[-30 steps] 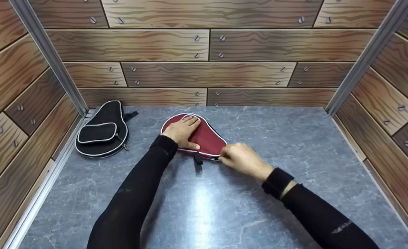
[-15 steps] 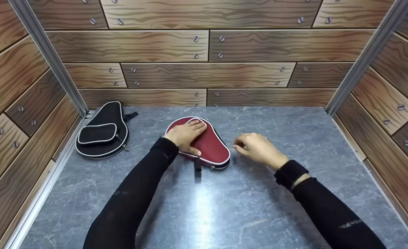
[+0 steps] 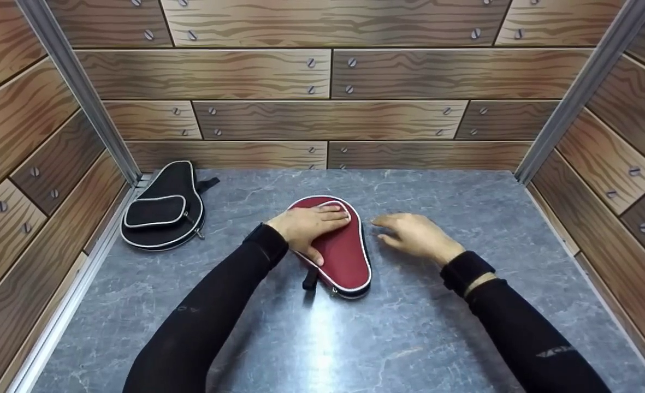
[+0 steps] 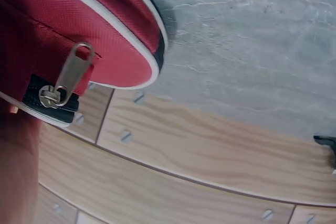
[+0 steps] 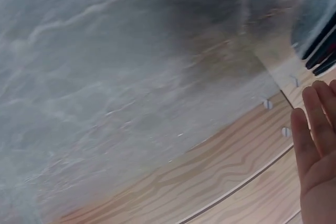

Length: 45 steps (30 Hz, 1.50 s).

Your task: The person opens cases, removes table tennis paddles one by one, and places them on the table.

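A red table tennis paddle case (image 3: 341, 256) with white piping lies on the grey table, its narrow end toward the person. My left hand (image 3: 306, 226) rests on its wide end, fingers spread straight over the pocket and thumb near the side edge. In the left wrist view, a metal zipper pull (image 4: 73, 74) hangs at the red pocket, with part of the left hand (image 4: 18, 166) beside it. To the right of the case, my right hand (image 3: 415, 234) hovers apart from it, fingers extended and holding nothing. A black strap (image 3: 310, 279) sticks out from the case's left side.
A black paddle case (image 3: 161, 210) with white piping and a zipped pocket lies at the back left, near the side wall. Wood-patterned walls (image 3: 322, 120) close off the grey table (image 3: 464, 202) at the back and both sides.
The red case has turned clockwise, its narrow end swinging from the right toward the person. My right hand has released that end and drawn away, fingers straightening. The left hand has shifted slightly right.
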Motion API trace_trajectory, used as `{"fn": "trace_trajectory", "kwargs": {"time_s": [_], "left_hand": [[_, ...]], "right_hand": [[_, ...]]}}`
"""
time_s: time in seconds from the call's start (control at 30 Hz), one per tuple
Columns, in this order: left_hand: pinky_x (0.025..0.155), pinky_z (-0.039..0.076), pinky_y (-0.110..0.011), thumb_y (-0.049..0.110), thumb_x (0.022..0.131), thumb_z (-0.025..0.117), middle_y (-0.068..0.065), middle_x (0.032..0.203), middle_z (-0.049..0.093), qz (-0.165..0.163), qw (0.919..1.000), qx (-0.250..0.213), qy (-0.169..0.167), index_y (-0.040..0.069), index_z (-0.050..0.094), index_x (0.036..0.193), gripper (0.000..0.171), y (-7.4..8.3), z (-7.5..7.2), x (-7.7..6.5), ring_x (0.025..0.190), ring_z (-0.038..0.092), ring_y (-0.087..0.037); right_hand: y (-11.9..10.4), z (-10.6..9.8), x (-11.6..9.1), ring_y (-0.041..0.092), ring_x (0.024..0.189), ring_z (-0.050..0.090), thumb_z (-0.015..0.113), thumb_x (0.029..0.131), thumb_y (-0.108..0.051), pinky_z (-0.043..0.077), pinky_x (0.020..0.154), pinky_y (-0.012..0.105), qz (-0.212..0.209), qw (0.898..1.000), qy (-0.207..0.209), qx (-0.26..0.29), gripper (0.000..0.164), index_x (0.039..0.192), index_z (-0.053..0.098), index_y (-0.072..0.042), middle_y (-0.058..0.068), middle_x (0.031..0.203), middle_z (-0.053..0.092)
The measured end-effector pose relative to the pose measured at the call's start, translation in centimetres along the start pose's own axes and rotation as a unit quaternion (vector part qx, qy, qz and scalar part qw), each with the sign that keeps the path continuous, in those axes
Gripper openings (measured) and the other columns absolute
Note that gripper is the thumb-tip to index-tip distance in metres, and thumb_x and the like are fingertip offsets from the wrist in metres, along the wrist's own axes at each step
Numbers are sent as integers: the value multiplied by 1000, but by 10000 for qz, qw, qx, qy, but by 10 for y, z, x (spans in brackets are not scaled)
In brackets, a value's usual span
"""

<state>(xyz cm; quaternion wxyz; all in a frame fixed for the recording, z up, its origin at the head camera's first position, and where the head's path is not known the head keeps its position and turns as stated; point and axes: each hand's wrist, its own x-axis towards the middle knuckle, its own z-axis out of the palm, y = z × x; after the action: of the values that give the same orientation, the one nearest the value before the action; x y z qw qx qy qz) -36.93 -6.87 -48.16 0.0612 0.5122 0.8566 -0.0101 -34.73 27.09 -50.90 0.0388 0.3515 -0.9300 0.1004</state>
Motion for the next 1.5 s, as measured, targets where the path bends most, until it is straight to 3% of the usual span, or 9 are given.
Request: {"fn": "trace_trajectory", "kwargs": {"time_s": [0.2,0.5,0.67,0.8,0.9,0.97,1.03,1.27,1.5], "left_hand": [[148,35,-48,61,88,96,-14,189,45,306,9956,829,305,4,42,181,121,8,1,0,179,41,-32],[150,31,-47,81,86,84,-7,195,36,707,9725,2196,304,15,35,186,130,10,5,6,182,34,-25],[151,29,-43,81,83,88,-1,196,34,920,9530,2886,-59,23,31,188,133,21,1,15,184,29,-20],[150,29,-40,82,80,91,3,197,32,1122,9295,3492,-382,27,26,189,138,33,-2,23,185,27,-16],[150,29,-37,80,75,95,7,195,35,1352,9129,3823,-478,31,26,189,142,40,-3,28,183,30,-14],[150,30,-36,76,71,98,9,191,43,1508,9080,3888,-416,33,31,187,140,43,-3,29,181,35,-13],[148,33,-36,73,68,99,9,185,50,1633,9072,3867,-267,34,38,183,136,43,-2,30,178,41,-13],[147,36,-38,70,69,97,3,176,60,1814,9215,3420,308,27,53,171,119,35,1,25,171,51,-18],[150,30,-43,74,61,102,-3,176,58,1782,9348,3016,589,23,52,172,132,30,-4,14,173,48,-23]], "right_hand": [[12,5,-3,45,142,77,74,113,-20,62,122,63,-144,9997,-174,30,46,156,73,-4,22,154,79],[20,7,-5,42,146,76,72,114,-19,62,123,61,-381,9987,-345,-69,45,157,73,-5,18,158,77],[22,8,-5,40,147,76,73,114,-19,61,124,60,-456,9981,-404,-69,46,158,73,-5,17,159,77],[27,11,-6,41,146,76,72,114,-20,62,124,61,-431,9981,-417,-104,47,158,73,-6,18,158,77],[30,12,-7,42,146,76,72,114,-20,62,123,61,-378,9984,-414,-89,47,158,73,-6,17,158,77],[32,12,-8,41,146,76,72,113,-19,63,122,61,-370,9985,-401,-70,46,158,73,-6,17,158,77],[34,13,-10,40,146,76,73,113,-19,63,122,60,-349,9986,-395,-24,46,158,73,-6,16,158,77],[36,14,-11,40,146,76,72,114,-18,62,123,60,-392,9985,-376,13,46,158,73,-6,16,159,77],[30,12,-10,37,147,76,71,114,-18,62,123,59,-474,9981,-382,73,45,158,74,-9,14,159,78]]}}
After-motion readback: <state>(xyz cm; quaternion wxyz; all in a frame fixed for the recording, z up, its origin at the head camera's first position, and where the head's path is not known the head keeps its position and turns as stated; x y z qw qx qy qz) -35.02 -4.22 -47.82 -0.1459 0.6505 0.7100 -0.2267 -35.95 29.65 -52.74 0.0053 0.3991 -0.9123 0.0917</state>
